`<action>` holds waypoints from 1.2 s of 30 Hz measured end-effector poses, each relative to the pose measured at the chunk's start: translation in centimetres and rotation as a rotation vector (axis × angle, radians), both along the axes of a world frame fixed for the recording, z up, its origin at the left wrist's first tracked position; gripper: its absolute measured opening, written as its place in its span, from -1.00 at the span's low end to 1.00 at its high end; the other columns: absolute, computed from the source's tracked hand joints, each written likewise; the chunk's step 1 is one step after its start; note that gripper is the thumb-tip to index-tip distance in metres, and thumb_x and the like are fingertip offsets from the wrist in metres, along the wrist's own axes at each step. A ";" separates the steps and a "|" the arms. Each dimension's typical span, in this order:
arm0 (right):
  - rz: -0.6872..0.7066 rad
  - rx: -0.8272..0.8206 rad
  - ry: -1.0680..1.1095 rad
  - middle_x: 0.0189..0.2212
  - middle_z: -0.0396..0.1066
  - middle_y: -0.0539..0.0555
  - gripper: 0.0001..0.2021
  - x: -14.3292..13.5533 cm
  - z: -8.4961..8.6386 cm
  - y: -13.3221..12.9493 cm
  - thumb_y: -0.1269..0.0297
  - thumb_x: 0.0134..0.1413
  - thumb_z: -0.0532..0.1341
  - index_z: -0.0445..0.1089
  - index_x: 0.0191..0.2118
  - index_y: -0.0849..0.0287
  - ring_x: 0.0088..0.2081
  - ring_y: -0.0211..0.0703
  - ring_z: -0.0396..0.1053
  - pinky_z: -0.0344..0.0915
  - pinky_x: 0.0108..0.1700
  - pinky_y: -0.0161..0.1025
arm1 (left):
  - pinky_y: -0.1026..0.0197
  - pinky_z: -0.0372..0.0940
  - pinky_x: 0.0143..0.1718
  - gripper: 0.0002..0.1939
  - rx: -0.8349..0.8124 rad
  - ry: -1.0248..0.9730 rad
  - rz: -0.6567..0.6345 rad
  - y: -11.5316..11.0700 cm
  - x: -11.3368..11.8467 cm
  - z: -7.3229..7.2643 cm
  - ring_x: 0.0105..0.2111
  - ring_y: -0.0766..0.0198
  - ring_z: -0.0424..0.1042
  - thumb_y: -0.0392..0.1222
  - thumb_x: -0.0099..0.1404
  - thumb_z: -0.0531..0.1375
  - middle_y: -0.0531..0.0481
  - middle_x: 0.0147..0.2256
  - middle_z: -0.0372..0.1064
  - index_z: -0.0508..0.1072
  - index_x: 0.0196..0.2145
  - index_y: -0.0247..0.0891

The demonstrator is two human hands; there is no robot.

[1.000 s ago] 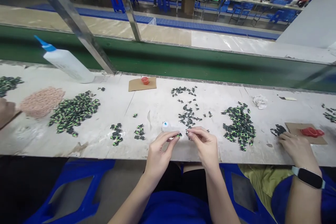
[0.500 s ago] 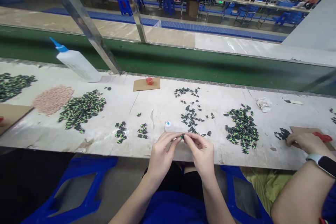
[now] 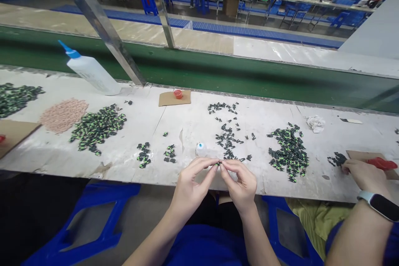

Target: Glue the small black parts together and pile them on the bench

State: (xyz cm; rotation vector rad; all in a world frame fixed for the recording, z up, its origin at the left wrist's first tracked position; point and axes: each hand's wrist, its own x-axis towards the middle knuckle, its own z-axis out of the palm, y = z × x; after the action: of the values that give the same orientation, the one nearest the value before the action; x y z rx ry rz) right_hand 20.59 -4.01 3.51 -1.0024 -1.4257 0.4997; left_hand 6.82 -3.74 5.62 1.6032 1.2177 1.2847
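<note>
My left hand (image 3: 193, 181) and my right hand (image 3: 241, 181) meet at the fingertips over the table's front edge. Between them they pinch a small black-and-green piece (image 3: 219, 163), mostly covered by the fingers. Just beyond my hands stands a small white bottle (image 3: 200, 149) with a blue tip. Loose black pieces (image 3: 228, 136) are scattered behind my right hand. To the left lie two little groups of black-and-green pieces, one nearer (image 3: 170, 153) and one farther off (image 3: 144, 155).
At the left are a black-green heap (image 3: 98, 128), a pink heap (image 3: 64, 115) and a large white bottle (image 3: 95, 75). A red cup (image 3: 178, 94) sits on cardboard. Right of my hands is another heap (image 3: 289, 151); beyond it, another person's hand (image 3: 366, 173) touches black pieces.
Both my hands keep the small piece pinched, with their fingers slightly shifted. The other person's hand at the right has moved slightly. The view has shifted a little.
</note>
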 end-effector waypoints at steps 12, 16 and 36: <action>0.070 -0.202 0.078 -0.42 0.55 0.05 -0.80 0.6 0.2 -0.2 0.43 0.00 0.29 0.45 -0.19 0.14 -0.38 -0.17 0.53 0.53 -0.25 -0.22 | 0.23 0.45 -0.21 -0.90 -0.231 -0.106 -0.017 -0.1 0.0 0.8 -0.27 0.17 0.55 -0.24 0.16 0.27 -0.06 -0.33 0.58 0.60 -0.35 -0.23; 0.086 -0.248 0.098 -0.45 0.51 0.03 -0.85 0.7 0.3 -0.2 0.41 -0.04 0.31 0.42 -0.28 0.13 -0.41 -0.18 0.51 0.50 -0.31 -0.24 | 0.23 0.45 -0.26 -0.92 -0.171 -0.125 -0.010 -0.3 0.1 0.9 -0.34 0.19 0.54 -0.28 0.14 0.27 -0.04 -0.38 0.57 0.60 -0.39 -0.23; -0.056 -0.321 -0.121 -0.42 0.52 0.07 -0.90 5.4 -1.5 0.5 0.31 0.05 0.25 0.52 -0.31 0.13 -0.38 -0.15 0.47 0.44 -0.30 -0.19 | 0.15 0.45 -0.16 -0.70 -0.103 0.105 0.007 -1.1 -0.4 -2.3 -0.25 0.18 0.55 -0.21 0.22 0.25 -0.06 -0.25 0.57 0.48 -0.06 -0.21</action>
State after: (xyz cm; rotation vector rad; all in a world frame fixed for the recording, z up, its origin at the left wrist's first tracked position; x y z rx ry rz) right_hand 25.98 -3.56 1.98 -1.3448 -1.4473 0.6497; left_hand 6.37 -4.88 3.34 1.6095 1.3332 1.1352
